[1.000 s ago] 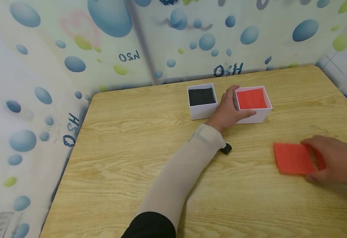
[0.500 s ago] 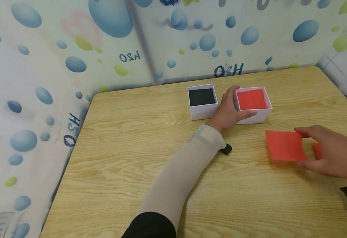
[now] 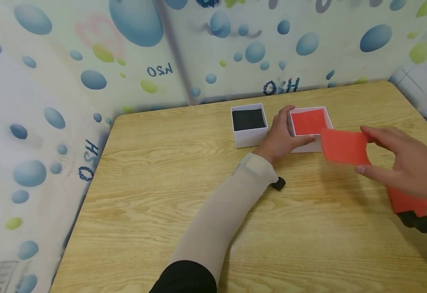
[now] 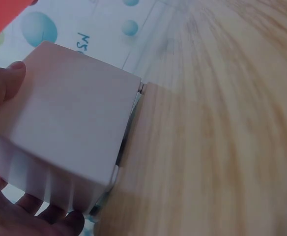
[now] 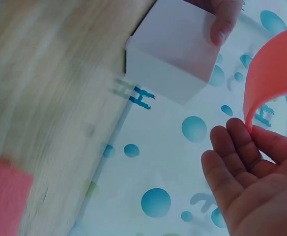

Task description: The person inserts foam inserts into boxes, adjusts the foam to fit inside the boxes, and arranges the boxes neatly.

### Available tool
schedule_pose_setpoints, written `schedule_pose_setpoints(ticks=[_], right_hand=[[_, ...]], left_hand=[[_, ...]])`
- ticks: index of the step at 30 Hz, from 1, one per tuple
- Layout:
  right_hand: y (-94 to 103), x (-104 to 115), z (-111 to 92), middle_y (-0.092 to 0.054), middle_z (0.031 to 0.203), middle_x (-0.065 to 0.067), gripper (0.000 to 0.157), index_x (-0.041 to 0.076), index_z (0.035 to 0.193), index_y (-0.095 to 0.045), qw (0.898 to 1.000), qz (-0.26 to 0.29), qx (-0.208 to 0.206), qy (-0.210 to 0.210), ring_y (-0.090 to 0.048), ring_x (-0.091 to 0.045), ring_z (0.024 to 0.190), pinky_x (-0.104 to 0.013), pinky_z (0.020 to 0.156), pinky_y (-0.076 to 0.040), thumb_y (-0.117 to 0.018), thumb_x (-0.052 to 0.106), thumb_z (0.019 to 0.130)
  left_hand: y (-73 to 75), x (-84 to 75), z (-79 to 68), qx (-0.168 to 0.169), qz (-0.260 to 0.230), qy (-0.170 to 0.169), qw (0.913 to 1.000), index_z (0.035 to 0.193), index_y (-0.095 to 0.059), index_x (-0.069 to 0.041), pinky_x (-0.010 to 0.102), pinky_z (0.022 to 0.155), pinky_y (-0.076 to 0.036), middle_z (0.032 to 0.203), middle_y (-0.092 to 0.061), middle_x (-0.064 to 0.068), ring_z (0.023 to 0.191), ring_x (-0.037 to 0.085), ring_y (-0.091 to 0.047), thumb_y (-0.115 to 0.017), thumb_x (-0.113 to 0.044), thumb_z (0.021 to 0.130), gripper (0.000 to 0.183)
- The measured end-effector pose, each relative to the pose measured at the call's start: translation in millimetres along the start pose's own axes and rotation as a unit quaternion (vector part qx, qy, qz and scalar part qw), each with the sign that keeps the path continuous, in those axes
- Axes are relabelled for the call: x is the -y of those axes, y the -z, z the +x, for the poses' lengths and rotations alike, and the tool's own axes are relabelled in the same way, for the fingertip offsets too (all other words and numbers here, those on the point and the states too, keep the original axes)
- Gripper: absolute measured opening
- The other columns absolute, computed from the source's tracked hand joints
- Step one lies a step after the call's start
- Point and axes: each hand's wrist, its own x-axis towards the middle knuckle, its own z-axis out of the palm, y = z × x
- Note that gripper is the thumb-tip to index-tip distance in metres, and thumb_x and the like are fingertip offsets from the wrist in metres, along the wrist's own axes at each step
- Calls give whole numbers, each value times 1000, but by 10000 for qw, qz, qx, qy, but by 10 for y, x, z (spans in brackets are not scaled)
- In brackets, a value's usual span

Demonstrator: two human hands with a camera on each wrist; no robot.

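Note:
My left hand [image 3: 280,137] grips the white box [image 3: 305,145] with red material inside, its thumb along the front wall and its fingers on the left side. The left wrist view also shows that hand around the white box [image 4: 70,108]. My right hand [image 3: 405,158] pinches a thin red square sheet [image 3: 345,147] by its right edge, between thumb and fingers. This sheet is in the air and covers the box's front right corner in the head view. It curves in the right wrist view, where the hand's other fingers [image 5: 227,147] are extended.
Left of my left hand stands a second white box [image 3: 251,139] holding black material [image 3: 248,119]. More red material [image 3: 405,201] lies on the wooden table [image 3: 143,195] beneath my right wrist, partly hidden. A wall with a bubble print [image 3: 206,49] runs behind the table's back edge.
The right hand has lifted the red sheet off the table and carried it up and away from me to the box's front right corner. My left hand has stayed on the box.

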Motion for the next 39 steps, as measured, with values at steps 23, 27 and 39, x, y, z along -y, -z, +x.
schedule_pose_setpoints(ticks=[23,27,39], right_hand=[[-131,161,590,-48,145,-32,89,3,165,-30,9971,576,-139,-485,-48,-52,130,-48,116,-40,-79,31,97],[-154,166,659,-48,144,-32,88,3,165,-29,9964,657,-189,-507,-49,-52,129,-53,113,-40,-80,25,96],[-240,166,787,-34,153,-39,89,4,168,-14,9949,897,326,-324,-46,-59,127,-77,107,-38,-72,16,102]], left_hand=[[-15,20,19,48,-100,-107,9999,160,-27,-37,22,91,-58,144,-47,-12,123,4,-48,-92,-26,83,102],[-10,22,24,61,-93,-143,9998,161,-27,-36,22,92,-58,144,-47,-12,123,4,-49,-92,-25,83,102],[-8,19,21,49,-24,-169,9998,161,-26,-37,22,100,-55,146,-45,-14,128,2,-46,-92,-29,84,102]])
